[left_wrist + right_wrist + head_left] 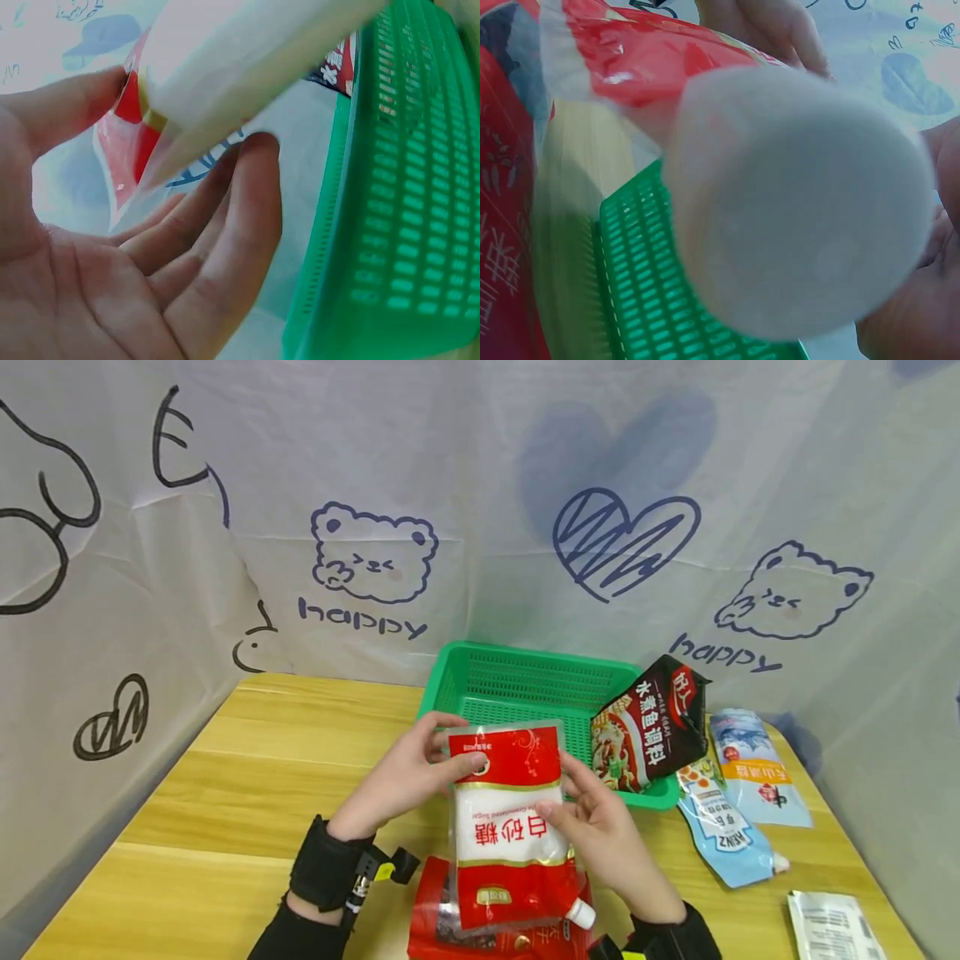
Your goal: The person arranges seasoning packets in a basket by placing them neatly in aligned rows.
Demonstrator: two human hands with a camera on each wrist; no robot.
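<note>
Both hands hold up a red and white bag of white granulated sugar (510, 827), its lettering upside down in the head view. My left hand (416, 772) pinches its upper left edge, thumb on the front and fingers behind. At the right edge, my right hand (607, 839) grips it with the thumb on the front. A white screw cap (581, 913) sticks out at the bag's lower right corner; the same cap (802, 202) looms large and blurred in the right wrist view. Below the sugar lies a red packet (427, 902), partly covered by it.
Behind the hands stands a green basket (540, 653), with a dark seasoning packet (652, 727) leaning on its right side. To its right lie a light-blue Heinz pouch (723, 831) and a blue and white bag (757, 768). A white sachet (832, 927) lies near the right table edge.
</note>
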